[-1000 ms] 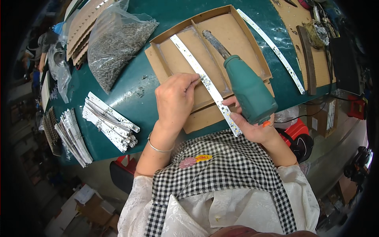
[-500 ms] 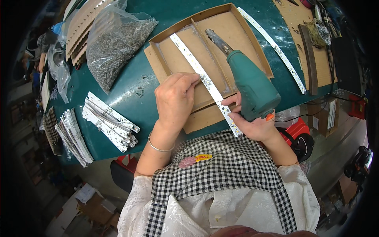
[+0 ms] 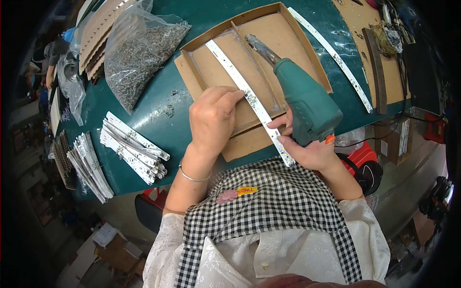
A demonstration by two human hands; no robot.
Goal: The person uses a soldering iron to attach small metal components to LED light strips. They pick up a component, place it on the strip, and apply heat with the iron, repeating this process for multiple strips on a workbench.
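A long white LED circuit strip (image 3: 259, 111) lies slantwise from over a shallow cardboard tray down to my apron. My left hand (image 3: 211, 113) is closed, thumb and forefinger pinched together at the middle of the strip; whatever tiny part they may hold is hidden. Near the strip's lower end, my right hand (image 3: 307, 151) touches it with thumb and fingers. That hand also holds a green gun-shaped tool (image 3: 307, 98) with a dark metal nozzle, which points up and left above the tray. The tool's body hides most of the right fingers.
The divided cardboard tray (image 3: 283, 6) rests on a green-topped table (image 3: 187, 86). Another LED strip (image 3: 331, 55) lies right of it. Leftward are a bag of small metal parts (image 3: 139, 57), stacked strips (image 3: 129, 149) and another strip bundle (image 3: 89, 165). A dark bar (image 3: 374, 72) lies far right.
The green tool's nozzle has shifted slightly left in my right hand. Both hands and the LED strip stay almost in place.
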